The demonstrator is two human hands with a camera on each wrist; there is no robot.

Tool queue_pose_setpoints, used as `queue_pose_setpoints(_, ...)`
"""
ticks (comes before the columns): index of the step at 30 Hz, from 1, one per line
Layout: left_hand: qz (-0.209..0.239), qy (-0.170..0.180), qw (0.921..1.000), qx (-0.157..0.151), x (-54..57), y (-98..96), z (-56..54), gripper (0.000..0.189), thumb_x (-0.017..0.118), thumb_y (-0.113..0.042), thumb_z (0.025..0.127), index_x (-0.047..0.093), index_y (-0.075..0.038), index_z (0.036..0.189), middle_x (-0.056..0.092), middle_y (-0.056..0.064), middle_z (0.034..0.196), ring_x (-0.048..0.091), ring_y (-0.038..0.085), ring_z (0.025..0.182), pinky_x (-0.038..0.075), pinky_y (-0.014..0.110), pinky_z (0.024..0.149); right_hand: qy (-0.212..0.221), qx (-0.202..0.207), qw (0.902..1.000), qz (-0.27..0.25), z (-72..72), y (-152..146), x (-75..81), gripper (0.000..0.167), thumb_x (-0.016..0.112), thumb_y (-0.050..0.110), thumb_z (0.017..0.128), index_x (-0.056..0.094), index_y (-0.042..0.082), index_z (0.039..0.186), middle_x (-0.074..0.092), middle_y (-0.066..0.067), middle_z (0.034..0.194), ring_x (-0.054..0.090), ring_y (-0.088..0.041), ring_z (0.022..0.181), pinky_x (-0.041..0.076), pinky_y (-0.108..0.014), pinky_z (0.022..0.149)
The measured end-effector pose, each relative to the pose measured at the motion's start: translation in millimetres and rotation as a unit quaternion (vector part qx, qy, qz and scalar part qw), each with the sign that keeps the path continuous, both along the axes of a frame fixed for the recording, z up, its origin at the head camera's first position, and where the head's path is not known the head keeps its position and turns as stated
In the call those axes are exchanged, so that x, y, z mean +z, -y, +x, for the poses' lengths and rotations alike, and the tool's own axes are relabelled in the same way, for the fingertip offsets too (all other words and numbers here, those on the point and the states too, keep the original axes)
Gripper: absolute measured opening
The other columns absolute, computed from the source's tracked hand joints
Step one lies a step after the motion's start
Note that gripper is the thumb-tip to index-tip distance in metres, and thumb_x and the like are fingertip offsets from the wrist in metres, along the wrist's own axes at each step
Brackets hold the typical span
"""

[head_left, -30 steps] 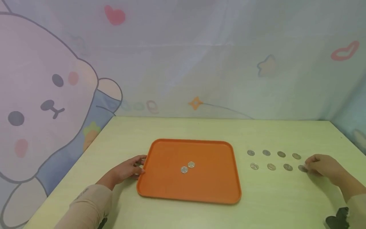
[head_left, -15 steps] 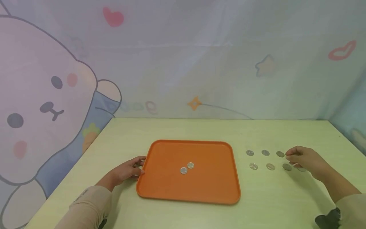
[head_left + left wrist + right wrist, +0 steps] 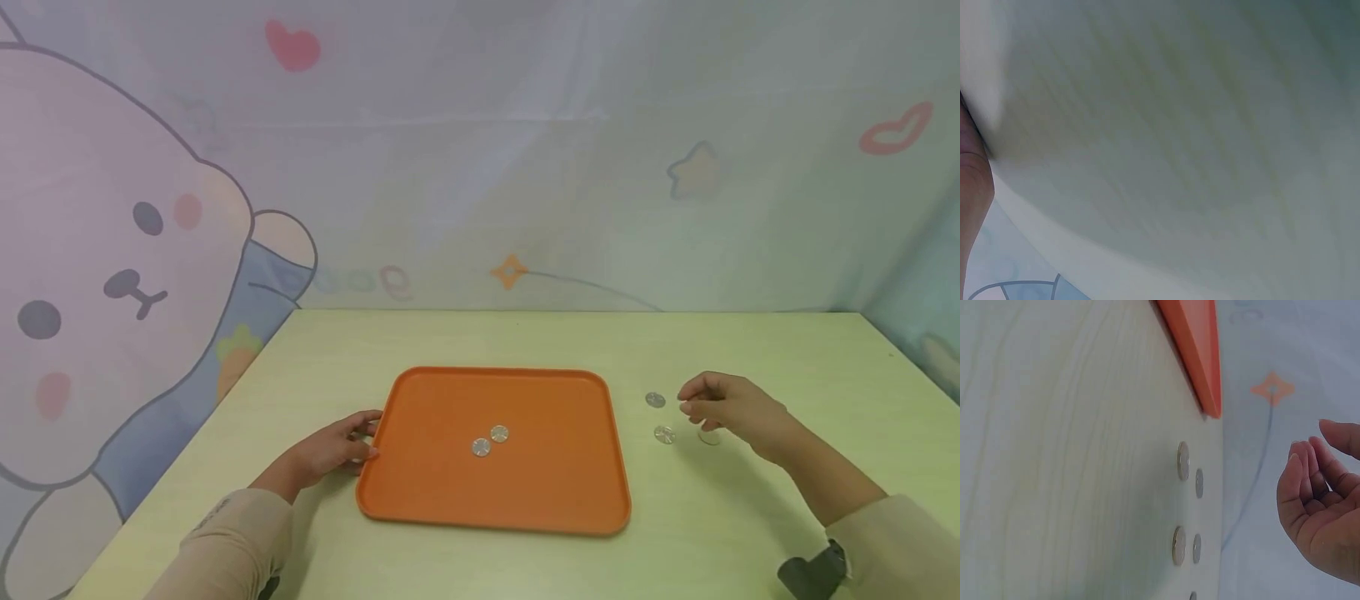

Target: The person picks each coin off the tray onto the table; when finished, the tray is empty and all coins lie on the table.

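The left hand (image 3: pixel 330 446) rests at the left edge of an orange tray (image 3: pixel 555 467), thumb and fingertips spread against its rim. Only part of that hand shows at the left border of the left wrist view. Two silvery coins (image 3: pixel 481 447) lie near the middle of the tray. The right hand (image 3: pixel 735 412) hovers over coins on the table to the right of the tray. Its fingers bend loosely, thumb apart, and no coin shows between them in the right wrist view. Two coins (image 3: pixel 664 435) lie left of the hand; it partly covers another (image 3: pixel 708 436). Several coins (image 3: pixel 1179 545) appear below it in the right wrist view.
The pale wooden table (image 3: pixel 450 333) ends at the back against a printed cloth (image 3: pixel 450 167) with a cartoon animal on the left. A dark device (image 3: pixel 813 573) sits at the right wrist, near the sleeve (image 3: pixel 900 542).
The right hand has moved left from the far end of the coin rows, passing over the coins. The left hand, the tray and the two coins on it keep their places.
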State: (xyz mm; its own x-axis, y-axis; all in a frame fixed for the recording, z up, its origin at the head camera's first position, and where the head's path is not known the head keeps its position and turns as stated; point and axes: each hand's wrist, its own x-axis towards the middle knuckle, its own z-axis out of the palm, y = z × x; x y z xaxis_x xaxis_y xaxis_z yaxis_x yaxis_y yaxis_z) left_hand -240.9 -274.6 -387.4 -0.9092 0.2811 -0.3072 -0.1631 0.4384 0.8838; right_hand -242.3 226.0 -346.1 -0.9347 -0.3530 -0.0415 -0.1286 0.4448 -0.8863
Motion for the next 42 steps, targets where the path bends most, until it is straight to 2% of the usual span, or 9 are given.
queue_pose_setpoints(6, -0.006, -0.003, 1.0000, 0.002, -0.2, -0.9, -2.5, 0.057, 0.054, -0.003, 0.081, 0.027, 0.000, 0.132, 0.034, 0.016, 0.116, 0.048, 0.020, 0.089, 0.045, 0.034, 0.073, 0.006, 0.038, 0.9983, -0.045, 1.8, 29, 8.2, 0.029, 0.053, 0.013, 0.084, 0.044, -0.010, 0.100, 0.050, -0.009, 0.084, 0.050, -0.019, 0.077, 0.044, -0.032, 0.069)
queue_pose_setpoints(11, -0.007, -0.001, 1.0000, 0.003, -0.7, 0.3, -4.4, 0.058, 0.054, -0.003, 0.080, 0.027, 0.000, 0.132, 0.034, 0.016, 0.116, 0.048, 0.020, 0.088, 0.046, 0.034, 0.073, 0.007, 0.070, 0.9955, -0.064, -2.9, 53, 11.6, 0.027, 0.054, 0.011, 0.084, 0.045, -0.010, 0.099, 0.052, -0.007, 0.082, 0.051, -0.020, 0.076, 0.043, -0.032, 0.069)
queue_pose_setpoints(15, -0.006, -0.002, 1.0000, 0.001, -1.1, 1.2, -3.4, 0.058, 0.054, -0.003, 0.081, 0.027, 0.001, 0.132, 0.034, 0.016, 0.116, 0.048, 0.020, 0.088, 0.046, 0.034, 0.073, 0.004, 0.080, 0.9954, -0.052, -9.6, 72, 11.6, 0.026, 0.054, 0.012, 0.083, 0.046, -0.008, 0.098, 0.053, -0.007, 0.083, 0.050, -0.028, 0.081, 0.042, -0.037, 0.071)
queue_pose_setpoints(17, -0.004, -0.002, 1.0000, -0.002, -0.6, 1.2, -2.9, 0.058, 0.054, -0.003, 0.081, 0.026, 0.001, 0.132, 0.034, 0.016, 0.115, 0.048, 0.019, 0.087, 0.046, 0.034, 0.073, 0.002, 0.085, 0.9953, -0.046, -12.3, 82, 11.1, 0.025, 0.054, 0.012, 0.083, 0.047, -0.007, 0.097, 0.053, -0.011, 0.084, 0.049, -0.033, 0.082, 0.042, -0.040, 0.071)
queue_pose_setpoints(20, -0.004, -0.002, 1.0000, -0.007, 0.2, 1.7, -3.1, 0.059, 0.054, -0.004, 0.081, 0.026, 0.001, 0.132, 0.034, 0.016, 0.116, 0.048, 0.019, 0.088, 0.046, 0.034, 0.073, 0.009, 0.088, 0.9953, -0.040, -16.8, 97, 9.8, 0.023, 0.054, 0.012, 0.083, 0.048, -0.006, 0.097, 0.052, -0.014, 0.085, 0.048, -0.035, 0.081, 0.041, -0.043, 0.071)
queue_pose_setpoints(25, -0.005, -0.003, 1.0000, -0.008, 0.7, 3.3, -3.8, 0.060, 0.055, -0.004, 0.080, 0.025, 0.001, 0.132, 0.033, 0.017, 0.117, 0.048, 0.020, 0.089, 0.045, 0.034, 0.074, 0.018, 0.099, 0.9945, -0.029, -20.9, 123, 6.7, 0.023, 0.053, 0.009, 0.083, 0.049, -0.007, 0.098, 0.053, -0.010, 0.086, 0.049, -0.029, 0.079, 0.042, -0.043, 0.072)
queue_pose_setpoints(29, -0.005, -0.002, 1.0000, -0.001, 0.7, 3.9, -3.9, 0.059, 0.054, -0.003, 0.081, 0.025, 0.001, 0.132, 0.033, 0.017, 0.117, 0.049, 0.020, 0.090, 0.046, 0.034, 0.074, 0.016, 0.107, 0.9939, -0.021, -23.2, 142, -2.4, 0.022, 0.055, 0.008, 0.081, 0.051, -0.007, 0.097, 0.054, -0.008, 0.086, 0.052, -0.025, 0.079, 0.043, -0.040, 0.071)
queue_pose_setpoints(36, 0.001, 0.001, 1.0000, -0.001, 0.1, 2.3, -3.5, 0.059, 0.054, -0.003, 0.081, 0.025, 0.002, 0.132, 0.033, 0.017, 0.117, 0.049, 0.020, 0.090, 0.046, 0.035, 0.074, -0.004, 0.102, 0.9937, 0.044, -22.3, 169, -10.7, 0.019, 0.057, 0.007, 0.078, 0.057, -0.001, 0.094, 0.056, -0.002, 0.084, 0.050, -0.015, 0.073, 0.042, -0.030, 0.065)
queue_pose_setpoints(42, 0.001, 0.004, 1.0000, 0.005, -0.1, 1.0, -2.7, 0.059, 0.054, -0.003, 0.080, 0.026, 0.001, 0.132, 0.033, 0.017, 0.116, 0.049, 0.020, 0.089, 0.046, 0.035, 0.074, -0.002, 0.103, 0.9919, 0.074, -24.6, 183, -13.0, 0.019, 0.060, 0.010, 0.076, 0.058, 0.003, 0.094, 0.055, 0.001, 0.085, 0.049, -0.015, 0.075, 0.041, -0.029, 0.068)
